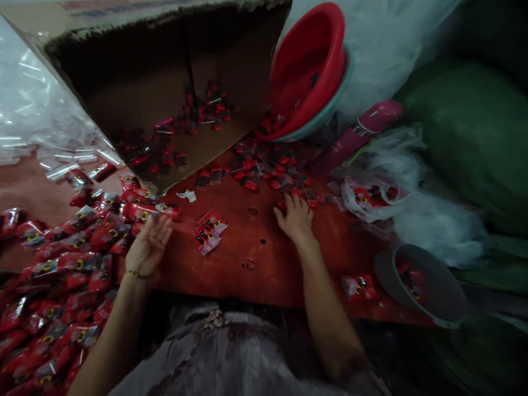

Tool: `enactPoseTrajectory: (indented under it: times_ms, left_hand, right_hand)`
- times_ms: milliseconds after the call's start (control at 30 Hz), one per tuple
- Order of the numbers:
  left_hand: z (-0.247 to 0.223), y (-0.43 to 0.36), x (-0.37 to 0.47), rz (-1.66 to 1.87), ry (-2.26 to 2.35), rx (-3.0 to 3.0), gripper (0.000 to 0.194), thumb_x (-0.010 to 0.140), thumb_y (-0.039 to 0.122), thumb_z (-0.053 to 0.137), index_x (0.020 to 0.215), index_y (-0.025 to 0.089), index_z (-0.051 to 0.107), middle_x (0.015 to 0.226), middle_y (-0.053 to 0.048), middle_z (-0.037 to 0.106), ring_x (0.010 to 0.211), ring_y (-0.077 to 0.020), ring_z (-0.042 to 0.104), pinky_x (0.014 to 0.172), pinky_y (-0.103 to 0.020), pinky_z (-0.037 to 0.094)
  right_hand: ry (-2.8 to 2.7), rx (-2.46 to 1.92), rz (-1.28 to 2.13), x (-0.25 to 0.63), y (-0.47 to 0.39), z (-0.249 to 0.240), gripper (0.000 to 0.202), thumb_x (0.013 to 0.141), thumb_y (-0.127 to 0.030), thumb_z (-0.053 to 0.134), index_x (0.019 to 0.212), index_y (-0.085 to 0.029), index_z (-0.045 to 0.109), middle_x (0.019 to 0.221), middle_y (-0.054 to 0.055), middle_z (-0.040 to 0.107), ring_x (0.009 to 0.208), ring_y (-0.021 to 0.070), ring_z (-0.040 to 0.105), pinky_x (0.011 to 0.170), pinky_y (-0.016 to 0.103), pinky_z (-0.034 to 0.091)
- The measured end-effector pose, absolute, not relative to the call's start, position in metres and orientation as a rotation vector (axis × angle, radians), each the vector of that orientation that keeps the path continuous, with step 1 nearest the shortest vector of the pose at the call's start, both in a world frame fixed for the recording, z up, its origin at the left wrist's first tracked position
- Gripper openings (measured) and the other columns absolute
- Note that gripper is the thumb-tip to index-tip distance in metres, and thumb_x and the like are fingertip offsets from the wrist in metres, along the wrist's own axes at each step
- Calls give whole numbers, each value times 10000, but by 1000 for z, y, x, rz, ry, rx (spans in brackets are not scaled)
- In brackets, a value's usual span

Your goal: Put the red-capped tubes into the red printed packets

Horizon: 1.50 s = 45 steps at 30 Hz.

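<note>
My left hand [149, 245] is palm up with its fingers apart and nothing in it, beside the pile of red wrapped packets [107, 231]. My right hand [295, 219] reaches palm down, fingers spread, to the near edge of a heap of small clear containers with red caps [264, 168]. Its fingertips are close to a few of them; whether they touch is unclear. Between my hands, a few printed red cards [209, 231] lie on the red table [247, 280].
An open cardboard box [243, 93] on its side holds more containers. Behind the heap lean a red basin [305, 71] and a teal one. A pink bottle [358, 132], a plastic bag [371, 198], a packet [359, 287] and a grey bowl [429, 286] are at the right. Clear sleeves [66, 159] lie left.
</note>
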State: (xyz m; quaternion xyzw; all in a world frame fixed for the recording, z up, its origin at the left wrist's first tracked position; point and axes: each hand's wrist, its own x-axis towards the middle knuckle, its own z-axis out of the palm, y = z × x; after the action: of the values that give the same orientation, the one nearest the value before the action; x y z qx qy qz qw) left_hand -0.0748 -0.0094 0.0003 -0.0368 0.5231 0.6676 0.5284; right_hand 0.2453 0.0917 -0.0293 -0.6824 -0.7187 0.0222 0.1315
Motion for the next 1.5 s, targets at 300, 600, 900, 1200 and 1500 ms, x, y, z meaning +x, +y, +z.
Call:
enactPoseTrajectory:
  times_ms: [300, 600, 900, 1200, 1500]
  left_hand:
    - [-17, 5, -22, 1271, 1697, 1161, 355, 638, 390, 735, 948, 224, 689, 1081, -88, 669, 1116, -269, 549, 997, -397, 383]
    - [-42, 27, -10, 477, 2010, 2197, 258, 818, 356, 537, 1002, 272, 698, 1225, -79, 605, 1285, -342, 369, 1051, -572, 210]
    - [-33, 17, -8, 890, 2030, 2141, 251, 832, 319, 512, 981, 268, 707, 1201, -80, 623, 1241, -315, 441, 1043, -562, 236]
    - [-10, 1, 14, 1349, 1638, 1289, 463, 720, 398, 654, 1124, 173, 629, 1177, -121, 630, 1074, -269, 578, 935, -406, 428]
    - [-6, -4, 20, 1377, 1220, 263, 406, 413, 360, 842, 670, 119, 639, 656, -7, 671, 558, -92, 598, 525, -183, 484]
  right_hand:
    - [-2246, -1845, -28, 205, 37, -52, 537, 871, -452, 403, 1310, -143, 427, 1357, 192, 423, 1187, 388, 384, 881, 572, 366]
    - [-2166, -1636, 34, 180, 17, -49, 410, 884, -408, 421, 1154, -139, 570, 1352, 172, 447, 1287, 316, 314, 993, 509, 282]
    - [-1933, -1379, 412, 159, 14, -31, 338, 859, -390, 487, 1077, -162, 606, 1093, 116, 644, 1030, 237, 553, 920, 394, 397]
    - [-1472, -1223, 967, 138, 24, -31, 288, 863, -374, 459, 754, -169, 628, 645, -6, 613, 581, 117, 526, 568, 223, 417]
    - [-1614, -1231, 746, 132, 13, -31, 261, 899, -331, 407, 837, -186, 614, 750, 26, 646, 693, 138, 579, 646, 246, 452]
